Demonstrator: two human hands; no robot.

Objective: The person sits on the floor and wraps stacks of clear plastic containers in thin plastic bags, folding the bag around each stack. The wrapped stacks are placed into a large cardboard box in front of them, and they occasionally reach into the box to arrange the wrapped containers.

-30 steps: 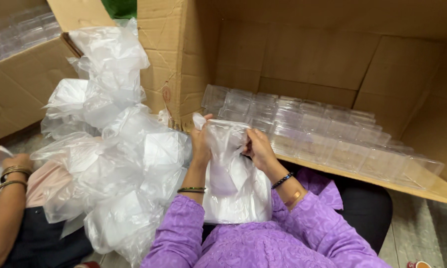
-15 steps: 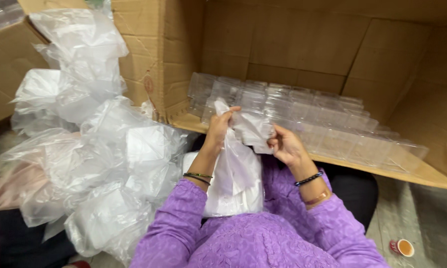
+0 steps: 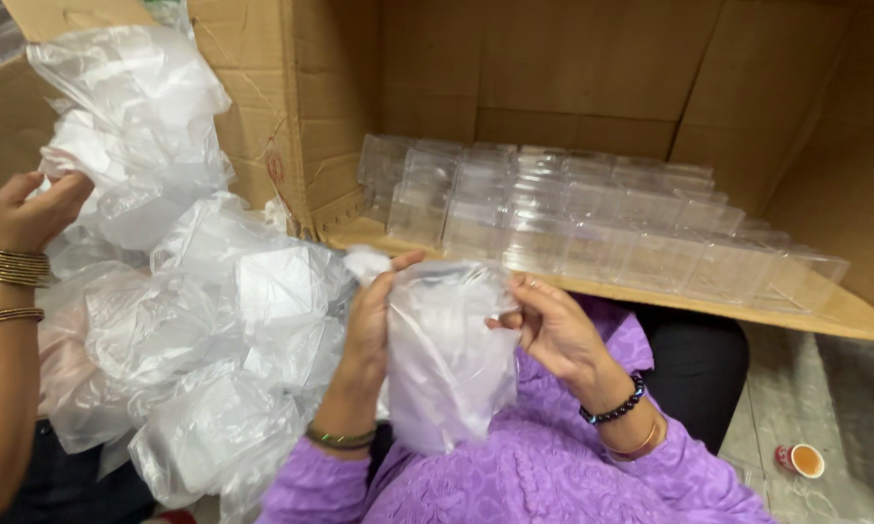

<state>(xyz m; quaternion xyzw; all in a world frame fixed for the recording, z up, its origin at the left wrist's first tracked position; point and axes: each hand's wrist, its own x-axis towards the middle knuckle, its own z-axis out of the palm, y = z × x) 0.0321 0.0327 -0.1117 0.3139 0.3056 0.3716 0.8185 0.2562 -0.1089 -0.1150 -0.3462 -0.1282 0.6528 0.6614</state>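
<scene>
Purple sleeves (image 3: 544, 485) fill the bottom edge, cut off by the frame. At lower centre my left hand (image 3: 371, 325) and right hand (image 3: 553, 325) each pinch the top of a clear plastic bag (image 3: 452, 364); what's inside is too cloudy to make out. Left of it lies a heap of crumpled bags (image 3: 194, 330), where another person's hand (image 3: 25, 213) reaches in. Beyond, rows of clear boxes (image 3: 573, 228) sit in a cardboard carton (image 3: 553, 68).
</scene>
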